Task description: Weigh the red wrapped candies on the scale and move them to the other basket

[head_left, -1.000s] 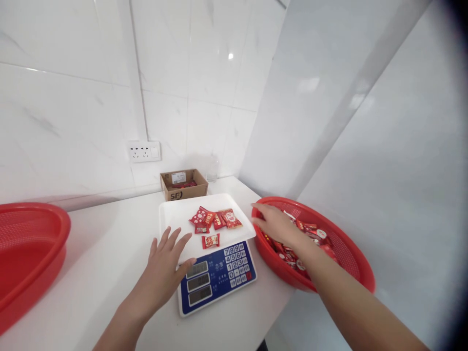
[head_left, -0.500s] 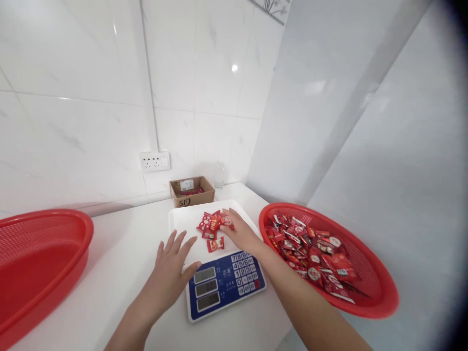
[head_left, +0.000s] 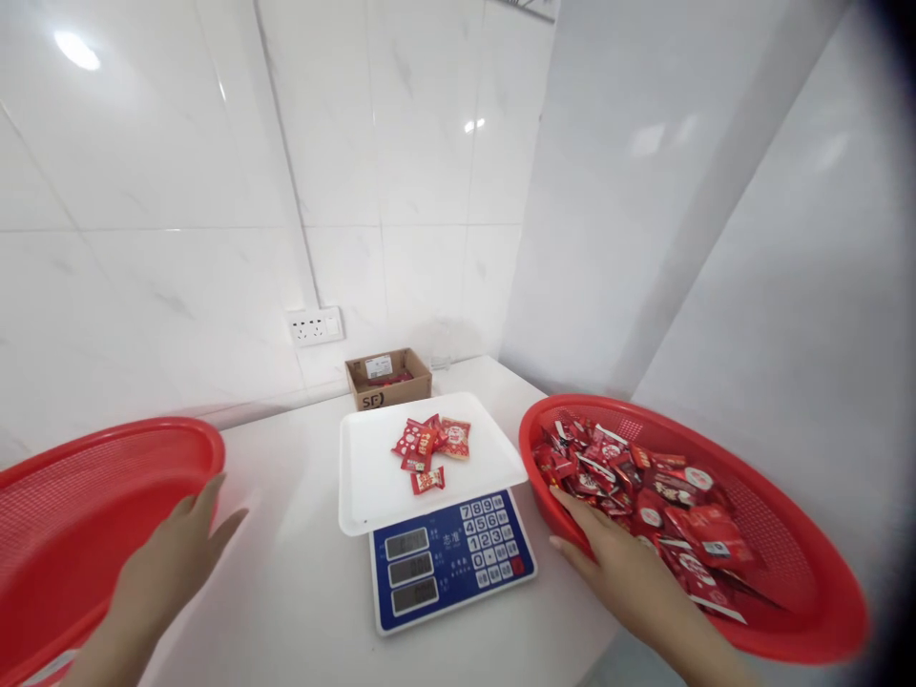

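My left hand (head_left: 168,558) is at the near side of an oval red plastic basket (head_left: 215,444), fingers stretched and thumb apart. I cannot tell whether it touches the rim. My right hand (head_left: 619,563) reaches across the near rim of a second red basket (head_left: 808,534), index finger and thumb spread on either side of the rim. Many red-wrapped candies (head_left: 662,491) fill that basket. Between the hands stands a digital scale (head_left: 458,563) with a blue keypad panel. Its white tray (head_left: 372,477) carries several red candy packets (head_left: 422,444), including a small wrapped candy (head_left: 427,480) nearest the panel.
Behind the scale, an open cardboard box (head_left: 390,382) with red items inside stands by the tiled wall. A clear glass (head_left: 440,361) is beside it. A socket panel (head_left: 316,327) is on the wall. The white table (head_left: 286,534) carries the scale.
My right hand has left the candies on the tray and moved right to the filled basket. My left hand has moved from beside the tray to the left basket. The view has shifted slightly.
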Action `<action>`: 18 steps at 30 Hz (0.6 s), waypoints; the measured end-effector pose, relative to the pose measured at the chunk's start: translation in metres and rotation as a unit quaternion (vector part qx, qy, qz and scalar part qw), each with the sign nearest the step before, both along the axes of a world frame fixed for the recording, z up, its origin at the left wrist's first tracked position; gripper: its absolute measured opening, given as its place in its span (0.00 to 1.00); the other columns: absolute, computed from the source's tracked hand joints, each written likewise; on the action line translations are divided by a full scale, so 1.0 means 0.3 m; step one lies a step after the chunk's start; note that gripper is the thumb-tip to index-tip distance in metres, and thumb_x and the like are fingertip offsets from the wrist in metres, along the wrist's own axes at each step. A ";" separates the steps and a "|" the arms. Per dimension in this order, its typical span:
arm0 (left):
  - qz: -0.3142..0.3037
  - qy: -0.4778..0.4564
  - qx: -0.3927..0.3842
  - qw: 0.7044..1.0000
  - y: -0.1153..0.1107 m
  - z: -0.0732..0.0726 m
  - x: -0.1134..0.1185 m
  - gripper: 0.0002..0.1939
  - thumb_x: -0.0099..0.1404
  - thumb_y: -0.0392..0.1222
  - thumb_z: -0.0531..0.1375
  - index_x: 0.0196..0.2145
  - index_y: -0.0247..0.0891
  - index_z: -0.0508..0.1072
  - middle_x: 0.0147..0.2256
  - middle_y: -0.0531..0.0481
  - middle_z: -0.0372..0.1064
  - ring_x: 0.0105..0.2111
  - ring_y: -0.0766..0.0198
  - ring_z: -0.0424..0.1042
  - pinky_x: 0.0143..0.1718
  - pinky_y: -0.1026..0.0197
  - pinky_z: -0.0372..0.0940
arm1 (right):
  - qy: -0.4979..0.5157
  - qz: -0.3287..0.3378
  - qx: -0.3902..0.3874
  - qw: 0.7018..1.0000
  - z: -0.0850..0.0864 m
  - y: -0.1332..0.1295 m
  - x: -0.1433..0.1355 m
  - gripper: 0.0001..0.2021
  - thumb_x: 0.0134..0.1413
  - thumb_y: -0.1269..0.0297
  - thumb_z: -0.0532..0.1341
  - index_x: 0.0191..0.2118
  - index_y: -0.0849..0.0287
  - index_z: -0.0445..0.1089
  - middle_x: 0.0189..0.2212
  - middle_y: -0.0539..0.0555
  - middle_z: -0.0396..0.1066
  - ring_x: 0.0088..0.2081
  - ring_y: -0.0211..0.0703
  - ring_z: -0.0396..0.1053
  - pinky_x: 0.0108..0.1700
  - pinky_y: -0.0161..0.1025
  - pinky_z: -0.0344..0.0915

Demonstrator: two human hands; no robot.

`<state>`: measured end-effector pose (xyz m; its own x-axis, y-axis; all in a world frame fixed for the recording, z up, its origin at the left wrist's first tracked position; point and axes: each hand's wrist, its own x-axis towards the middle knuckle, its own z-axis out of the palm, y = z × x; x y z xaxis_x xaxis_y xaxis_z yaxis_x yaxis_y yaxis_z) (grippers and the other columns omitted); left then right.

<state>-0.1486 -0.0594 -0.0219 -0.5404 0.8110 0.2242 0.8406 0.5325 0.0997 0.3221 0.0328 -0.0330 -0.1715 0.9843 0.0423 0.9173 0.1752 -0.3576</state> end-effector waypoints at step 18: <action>-0.416 -0.068 -0.100 0.901 0.382 0.079 0.591 0.47 0.56 0.67 0.52 0.64 0.42 0.39 0.65 0.37 0.30 0.63 0.44 0.30 0.59 0.42 0.42 | -0.014 -0.003 -0.001 1.000 0.007 -0.009 -0.005 0.25 0.56 0.54 0.47 0.60 0.50 0.56 0.57 0.55 0.62 0.54 0.53 0.63 0.45 0.49 0.66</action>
